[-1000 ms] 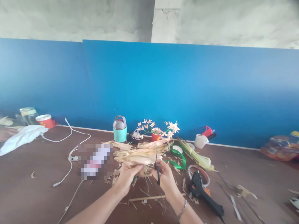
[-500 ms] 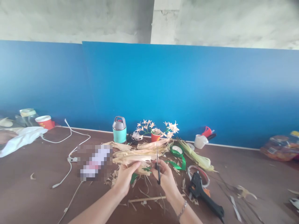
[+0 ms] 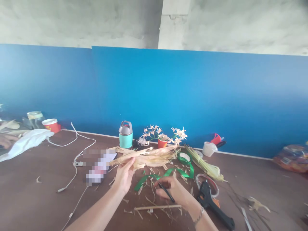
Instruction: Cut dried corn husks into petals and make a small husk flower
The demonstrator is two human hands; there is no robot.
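My left hand is closed on a dry corn husk, thumb toward the upper right. More pale husks lie behind it in a loose heap. Lower and to the right, my right hand is closed around the black handle of a pair of scissors; their thin blades are hard to make out now. A green ribbon winds across the table between my hands, running back to its roll. Husk scraps and a thin stick are in front of my right hand.
A black glue gun lies by my right forearm, near a tape ring. Behind stand a turquoise flask and a red cup with husk flowers. White cables run at left; another person's hand is at far left.
My left hand has moved up and left with the husk. My right hand has lowered, tipping the scissors from upright to slanted. More green ribbon shows between the hands.
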